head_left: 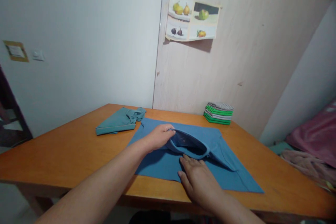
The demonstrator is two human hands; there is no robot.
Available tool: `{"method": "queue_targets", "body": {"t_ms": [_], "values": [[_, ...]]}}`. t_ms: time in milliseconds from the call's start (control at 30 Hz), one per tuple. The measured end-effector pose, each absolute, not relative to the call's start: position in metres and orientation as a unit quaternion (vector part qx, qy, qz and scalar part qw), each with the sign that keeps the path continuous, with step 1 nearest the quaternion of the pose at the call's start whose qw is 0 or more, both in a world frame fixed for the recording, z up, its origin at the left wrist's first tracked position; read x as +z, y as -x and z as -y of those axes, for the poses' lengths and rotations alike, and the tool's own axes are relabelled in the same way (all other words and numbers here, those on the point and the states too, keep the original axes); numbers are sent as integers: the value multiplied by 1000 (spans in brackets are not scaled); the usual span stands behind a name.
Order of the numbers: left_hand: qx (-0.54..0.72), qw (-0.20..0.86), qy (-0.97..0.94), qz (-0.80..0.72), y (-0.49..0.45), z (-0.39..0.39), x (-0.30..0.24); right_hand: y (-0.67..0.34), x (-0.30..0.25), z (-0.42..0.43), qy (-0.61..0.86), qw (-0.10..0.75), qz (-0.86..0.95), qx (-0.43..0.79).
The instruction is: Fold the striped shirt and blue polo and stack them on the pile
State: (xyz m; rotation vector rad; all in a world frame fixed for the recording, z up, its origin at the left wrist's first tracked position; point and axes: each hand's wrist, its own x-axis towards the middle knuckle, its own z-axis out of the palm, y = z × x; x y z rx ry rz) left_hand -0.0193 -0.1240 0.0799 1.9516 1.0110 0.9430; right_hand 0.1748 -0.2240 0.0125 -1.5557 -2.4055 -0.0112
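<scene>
A blue polo shirt lies spread on the orange wooden table, its collar raised in the middle. My left hand is closed on the left side of the collar and lifts it off the cloth. Flat on the shirt just below the collar rests my right hand, fingers stretched out and together, pressing the cloth down.
A folded teal garment lies at the table's back left. A stack of folded green and grey striped cloths stands at the back right against the wooden panel. A fruit picture hangs on it. Pink bedding lies to the right.
</scene>
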Motion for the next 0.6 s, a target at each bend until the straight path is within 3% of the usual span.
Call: {"method": "queue_targets", "body": {"t_ms": [367,600], "values": [[338,371,-778,-377,22,126,83,-182,13,222,565,144,812,30],[243,375,-825,-345,31,140,74,-208,9,236,547,140,823,58]]}}
